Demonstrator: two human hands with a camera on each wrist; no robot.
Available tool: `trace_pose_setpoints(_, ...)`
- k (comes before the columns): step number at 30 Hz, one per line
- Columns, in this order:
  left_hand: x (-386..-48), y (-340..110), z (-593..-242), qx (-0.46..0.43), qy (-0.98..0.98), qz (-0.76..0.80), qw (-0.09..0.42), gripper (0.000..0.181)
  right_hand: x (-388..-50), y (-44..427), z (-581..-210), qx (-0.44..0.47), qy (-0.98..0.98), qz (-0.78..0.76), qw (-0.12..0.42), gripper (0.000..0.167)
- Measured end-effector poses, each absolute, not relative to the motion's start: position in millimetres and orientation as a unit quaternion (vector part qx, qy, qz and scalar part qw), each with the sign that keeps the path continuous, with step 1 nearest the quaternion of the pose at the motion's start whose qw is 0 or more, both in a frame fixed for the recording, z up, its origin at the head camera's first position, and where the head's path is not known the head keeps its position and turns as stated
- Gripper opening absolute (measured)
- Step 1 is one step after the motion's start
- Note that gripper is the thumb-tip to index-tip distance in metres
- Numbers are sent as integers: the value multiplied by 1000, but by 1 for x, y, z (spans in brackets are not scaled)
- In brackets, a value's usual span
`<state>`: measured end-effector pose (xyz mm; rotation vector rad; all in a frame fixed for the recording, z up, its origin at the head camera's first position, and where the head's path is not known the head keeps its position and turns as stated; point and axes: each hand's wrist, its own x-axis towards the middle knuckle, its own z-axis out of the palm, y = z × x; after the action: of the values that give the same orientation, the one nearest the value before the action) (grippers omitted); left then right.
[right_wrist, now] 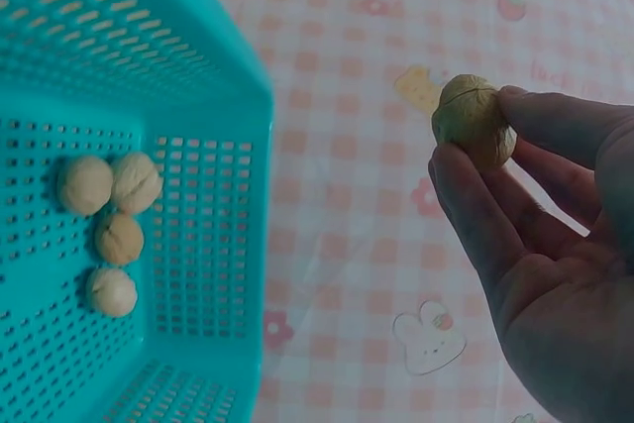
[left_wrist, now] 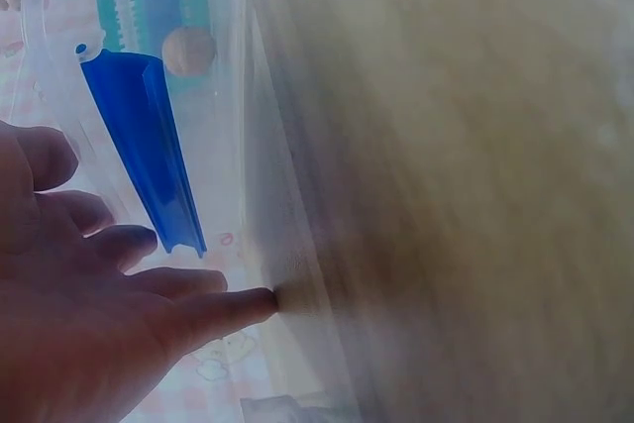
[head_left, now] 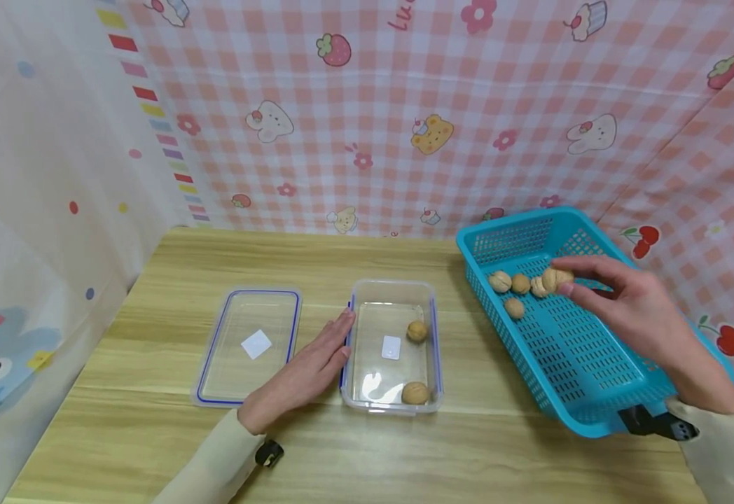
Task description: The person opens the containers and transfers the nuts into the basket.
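My right hand (head_left: 634, 308) pinches a walnut (right_wrist: 474, 118) between thumb and fingers, held up above the blue basket (head_left: 531, 364). Several more walnuts (right_wrist: 121, 238) lie together on the basket's floor. With fingers extended, my left hand (head_left: 304, 371) rests beside the left wall of a clear plastic box (head_left: 392, 409), its fingertips at the wall. Two walnuts are in that box, one walnut (head_left: 417, 331) by the right wall and another walnut (head_left: 415, 393) at the near right corner. The left wrist view shows the box's blue locking flap (left_wrist: 144, 146) near the fingers.
Left of the box, a clear lid (head_left: 247, 381) with a blue seal lies flat on the wooden table (head_left: 367, 462). A checked curtain (head_left: 379, 105) hangs behind the table's far edge. Black bands with small devices are on both wrists.
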<state>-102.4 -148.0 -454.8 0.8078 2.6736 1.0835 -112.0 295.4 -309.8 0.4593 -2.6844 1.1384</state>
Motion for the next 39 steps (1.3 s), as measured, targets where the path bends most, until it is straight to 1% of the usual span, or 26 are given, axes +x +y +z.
trace_pose_setpoints(5, -102, -148, -454, 269, 891, 359, 75, 57, -119, 303, -314, 131, -919, 365, 76, 35)
trace_pose_setpoints(16, -102, -148, -453, 272, 890, 359, 74, 58, -135, 315, -324, 134, -926, 348, 58, 32)
trace_pose_setpoints(22, -102, -149, -453, 274, 890, 358, 72, 58, -144, 321, -332, 147, -924, 349, 47, 32)
trace_pose_setpoints(34, -103, -149, -452, 276, 887, 362, 74, 57, -160, 324, -340, 113, -939, 323, -35, 40)
trace_pose_setpoints(39, -103, -149, -453, 278, 888, 361, 71, 58, -169, 326, -346, 111, -945, 303, -46, 40)
